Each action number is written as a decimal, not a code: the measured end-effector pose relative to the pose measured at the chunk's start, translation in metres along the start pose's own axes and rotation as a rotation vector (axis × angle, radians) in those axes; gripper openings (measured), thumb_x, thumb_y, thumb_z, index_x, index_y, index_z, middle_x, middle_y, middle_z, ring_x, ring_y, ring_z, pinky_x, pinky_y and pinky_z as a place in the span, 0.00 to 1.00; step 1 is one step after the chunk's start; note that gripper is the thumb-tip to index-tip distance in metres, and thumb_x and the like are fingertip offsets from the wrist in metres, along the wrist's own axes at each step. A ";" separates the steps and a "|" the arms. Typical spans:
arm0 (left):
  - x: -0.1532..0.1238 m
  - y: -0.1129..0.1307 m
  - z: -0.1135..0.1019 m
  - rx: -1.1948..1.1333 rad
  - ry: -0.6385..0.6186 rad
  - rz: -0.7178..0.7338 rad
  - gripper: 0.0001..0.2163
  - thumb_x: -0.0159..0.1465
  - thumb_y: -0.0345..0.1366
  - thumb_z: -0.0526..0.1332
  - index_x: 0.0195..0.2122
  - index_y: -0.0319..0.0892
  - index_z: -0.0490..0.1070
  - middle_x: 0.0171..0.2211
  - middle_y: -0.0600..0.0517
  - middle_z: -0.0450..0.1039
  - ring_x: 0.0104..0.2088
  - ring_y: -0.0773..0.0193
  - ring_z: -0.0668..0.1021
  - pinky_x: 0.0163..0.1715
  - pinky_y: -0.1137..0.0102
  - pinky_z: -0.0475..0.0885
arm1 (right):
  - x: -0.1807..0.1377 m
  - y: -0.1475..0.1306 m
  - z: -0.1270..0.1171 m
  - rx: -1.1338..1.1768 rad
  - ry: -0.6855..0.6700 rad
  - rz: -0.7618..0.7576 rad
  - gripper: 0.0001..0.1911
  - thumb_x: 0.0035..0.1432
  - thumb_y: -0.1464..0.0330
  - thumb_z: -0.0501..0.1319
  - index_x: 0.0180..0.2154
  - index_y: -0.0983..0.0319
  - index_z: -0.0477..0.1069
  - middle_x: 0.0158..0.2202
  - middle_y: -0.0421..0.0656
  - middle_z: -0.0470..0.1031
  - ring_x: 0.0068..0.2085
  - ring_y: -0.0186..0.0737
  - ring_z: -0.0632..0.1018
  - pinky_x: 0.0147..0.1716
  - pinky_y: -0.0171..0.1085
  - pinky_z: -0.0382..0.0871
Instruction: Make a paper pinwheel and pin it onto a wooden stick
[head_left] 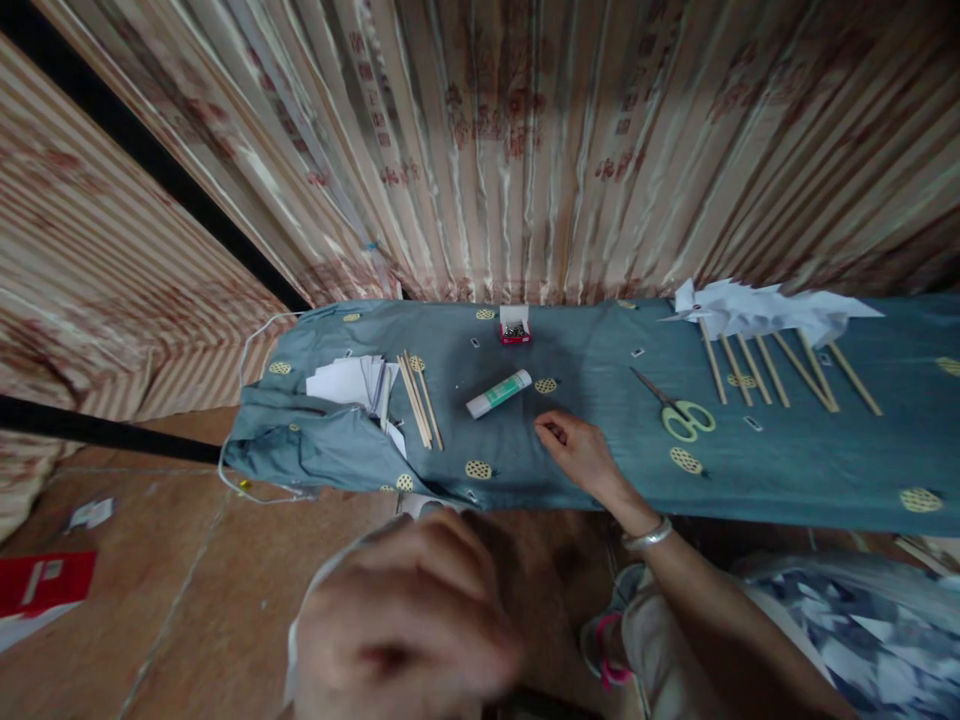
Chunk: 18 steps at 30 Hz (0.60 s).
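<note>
My right hand (581, 452) rests on the blue-grey cloth (795, 470) of a low table, wrist bangle showing. Its fingertips are pinched together over something too small to name. A white-and-green glue stick (499, 393) lies just beyond it. A small red box of metal pins (514, 325) stands further back. My left hand (405, 625) is close to the camera and blurred, curled like a fist, with a white edge showing at its left side. Green-handled scissors (684, 414) lie to the right of my right hand.
A stack of white paper squares (349, 382) and a bundle of wooden sticks (418, 400) lie at the table's left. Folded white paper shapes on sticks (765, 318) lie at the back right. A striped curtain (525, 150) hangs behind. Red paper (45, 582) lies on the floor.
</note>
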<state>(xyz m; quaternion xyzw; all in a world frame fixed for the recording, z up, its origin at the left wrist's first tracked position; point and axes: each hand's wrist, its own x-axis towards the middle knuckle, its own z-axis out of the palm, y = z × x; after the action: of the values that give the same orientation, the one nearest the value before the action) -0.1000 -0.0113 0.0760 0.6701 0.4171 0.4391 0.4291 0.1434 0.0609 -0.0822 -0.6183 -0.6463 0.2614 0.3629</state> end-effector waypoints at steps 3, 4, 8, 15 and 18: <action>0.030 -0.019 -0.031 0.099 0.227 0.099 0.10 0.60 0.40 0.68 0.22 0.48 0.77 0.21 0.55 0.74 0.25 0.63 0.75 0.29 0.67 0.72 | 0.000 0.001 -0.001 -0.003 -0.010 -0.022 0.09 0.61 0.66 0.57 0.35 0.58 0.77 0.29 0.41 0.79 0.29 0.38 0.76 0.32 0.36 0.67; 0.044 -0.033 -0.045 0.176 0.324 0.069 0.14 0.60 0.41 0.66 0.19 0.46 0.74 0.20 0.54 0.73 0.25 0.64 0.74 0.30 0.67 0.72 | 0.000 0.001 -0.001 -0.007 -0.011 -0.029 0.09 0.61 0.66 0.57 0.35 0.58 0.76 0.29 0.41 0.79 0.29 0.38 0.76 0.32 0.36 0.67; 0.096 -0.098 -0.103 0.545 0.431 -0.146 0.12 0.57 0.45 0.61 0.26 0.42 0.75 0.29 0.49 0.79 0.33 0.59 0.78 0.41 0.65 0.73 | 0.000 0.000 -0.003 -0.025 -0.029 -0.037 0.09 0.61 0.67 0.57 0.36 0.58 0.76 0.29 0.41 0.78 0.29 0.38 0.76 0.33 0.36 0.67; 0.110 -0.144 -0.134 0.783 0.271 -0.285 0.08 0.53 0.38 0.61 0.31 0.42 0.78 0.38 0.46 0.83 0.37 0.54 0.81 0.43 0.64 0.73 | 0.001 0.000 -0.004 -0.052 -0.048 -0.073 0.08 0.62 0.69 0.57 0.37 0.58 0.76 0.31 0.42 0.79 0.31 0.38 0.77 0.36 0.36 0.68; 0.105 -0.149 -0.134 0.902 0.173 -0.309 0.09 0.55 0.39 0.62 0.33 0.42 0.78 0.40 0.45 0.83 0.38 0.54 0.82 0.44 0.65 0.73 | 0.000 0.000 -0.003 -0.072 -0.054 -0.074 0.08 0.63 0.69 0.57 0.38 0.59 0.76 0.33 0.42 0.80 0.33 0.39 0.77 0.37 0.36 0.68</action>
<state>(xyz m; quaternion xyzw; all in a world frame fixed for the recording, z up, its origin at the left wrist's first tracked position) -0.2258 0.1571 -0.0075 0.6805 0.6948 0.1995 0.1198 0.1461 0.0610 -0.0801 -0.5992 -0.6874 0.2409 0.3321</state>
